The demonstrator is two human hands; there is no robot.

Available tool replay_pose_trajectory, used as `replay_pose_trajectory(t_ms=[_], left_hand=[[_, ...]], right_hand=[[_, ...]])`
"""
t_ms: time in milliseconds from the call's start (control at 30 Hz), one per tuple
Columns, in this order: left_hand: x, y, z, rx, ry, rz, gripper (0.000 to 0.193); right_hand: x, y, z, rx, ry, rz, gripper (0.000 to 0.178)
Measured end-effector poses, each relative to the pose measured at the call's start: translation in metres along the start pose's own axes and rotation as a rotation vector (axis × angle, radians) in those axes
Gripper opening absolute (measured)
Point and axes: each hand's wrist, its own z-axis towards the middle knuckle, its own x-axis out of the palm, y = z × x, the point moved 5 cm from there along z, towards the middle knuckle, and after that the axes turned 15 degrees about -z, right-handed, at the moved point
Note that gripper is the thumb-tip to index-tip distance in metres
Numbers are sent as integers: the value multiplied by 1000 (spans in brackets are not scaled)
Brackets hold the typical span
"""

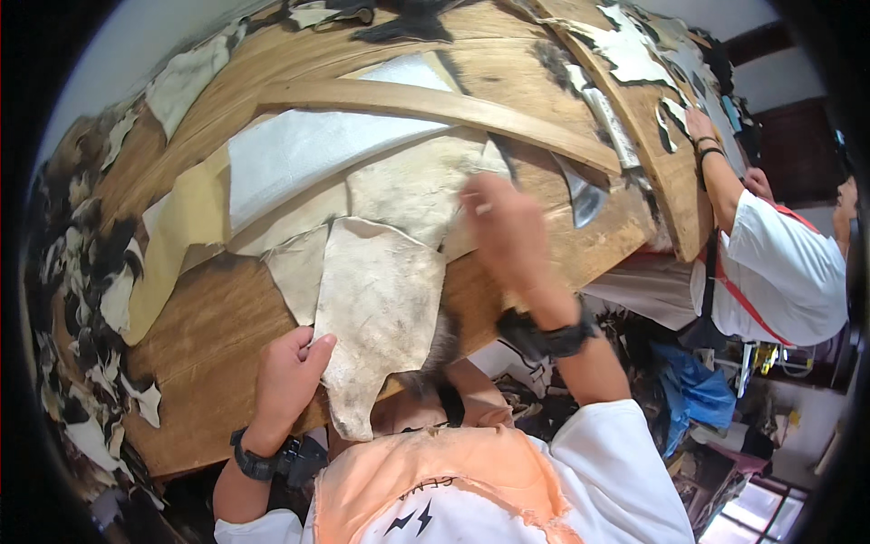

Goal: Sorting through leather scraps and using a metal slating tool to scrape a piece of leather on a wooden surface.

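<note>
On the near side of the wooden bar (435,104), my left hand (294,372) is nearly closed, thumb and fingers pinching the left edge of the pale hide (376,304). Closer to the bar, my right hand (503,222) is curled and blurred; I can't tell if it grips anything. A white sheet (308,168) passes beneath the bar.
</note>
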Motion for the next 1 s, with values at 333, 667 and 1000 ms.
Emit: replay_pose_trajectory(t_ms=[333, 667, 1000], left_hand=[[1, -6, -3, 71, -64, 202, 35], [-6, -31, -14, 281, -110, 255, 25], [-22, -34, 8, 172, -10, 411, 28]], right_hand=[[-29, -124, -2, 87, 55, -493, 33], [-25, -143, 10, 334, 252, -181, 35], [-48, -99, -6, 195, 203, -227, 22]])
